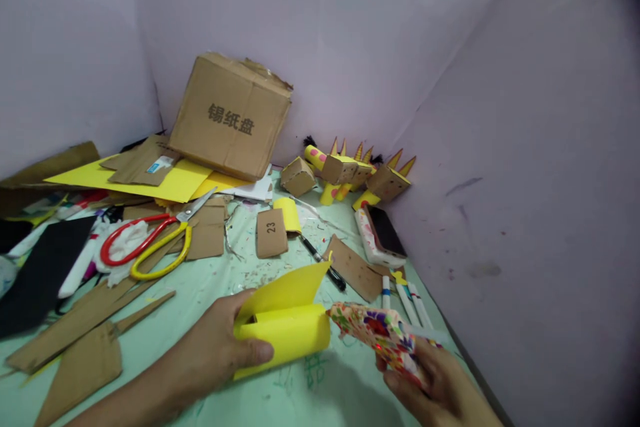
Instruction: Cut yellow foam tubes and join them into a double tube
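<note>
My left hand [240, 340] is closed on a cardboard tube partly wrapped in yellow paper [295, 333]. One flap of the paper stands up loose above the tube, and a brown edge shows inside. In my right hand [435, 380] is a glue gun [375, 333] with a colourful floral cover and a small red light. Its nozzle points left, close to the tube's right end; whether it touches I cannot tell. Behind the tube lie a black pen [323, 261], a small cardboard piece marked 23 [271, 233] and a short yellow roll [289, 213].
Red and yellow-handled scissors [160, 240] lie among cardboard scraps [85, 367] on the left. A cardboard box [230, 117] leans on the back wall. Several cardboard-headed yellow figures [387, 183] stand at the back right. A phone [383, 230] and white markers [407, 300] lie near the right wall.
</note>
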The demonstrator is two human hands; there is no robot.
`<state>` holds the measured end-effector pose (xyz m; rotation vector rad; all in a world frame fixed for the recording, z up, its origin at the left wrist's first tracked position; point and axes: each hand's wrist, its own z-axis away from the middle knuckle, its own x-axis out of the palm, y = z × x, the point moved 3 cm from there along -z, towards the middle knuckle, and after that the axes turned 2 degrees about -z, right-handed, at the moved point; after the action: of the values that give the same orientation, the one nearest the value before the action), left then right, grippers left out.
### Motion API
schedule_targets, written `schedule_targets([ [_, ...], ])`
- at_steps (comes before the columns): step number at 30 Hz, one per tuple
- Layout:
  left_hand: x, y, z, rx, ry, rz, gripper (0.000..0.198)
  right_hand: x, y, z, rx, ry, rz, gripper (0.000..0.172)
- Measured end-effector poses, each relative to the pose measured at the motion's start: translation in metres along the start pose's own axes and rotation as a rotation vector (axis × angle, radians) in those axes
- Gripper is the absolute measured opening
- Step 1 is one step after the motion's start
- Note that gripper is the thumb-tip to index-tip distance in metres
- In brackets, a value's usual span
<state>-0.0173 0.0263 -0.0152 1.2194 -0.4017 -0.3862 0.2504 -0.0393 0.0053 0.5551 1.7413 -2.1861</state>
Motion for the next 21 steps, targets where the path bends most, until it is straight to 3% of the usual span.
schedule_targets([
  [6, -0.001, 0.0, 0.0, 0.005, -0.015, -0.011, 0.054, -0.001, 0.003, -0.001, -0.025, 0.007, 0.062, 0.031],
  [14, 0.0, 0.004, 0.001, -0.058, 0.015, -0.097, 0.053, 0.005, -0.023, -0.007, -0.128, -0.035, 0.093, 0.026],
  [18, -0.002, 0.005, 0.002, -0.052, 0.01, -0.083, 0.052, 0.001, -0.015, -0.022, -0.029, 0.04, -0.134, 0.033],
  [21, -0.005, 0.005, 0.002, -0.048, 0.02, -0.037, 0.055, 0.004, -0.012, -0.045, 0.057, 0.096, -0.393, 0.029],
])
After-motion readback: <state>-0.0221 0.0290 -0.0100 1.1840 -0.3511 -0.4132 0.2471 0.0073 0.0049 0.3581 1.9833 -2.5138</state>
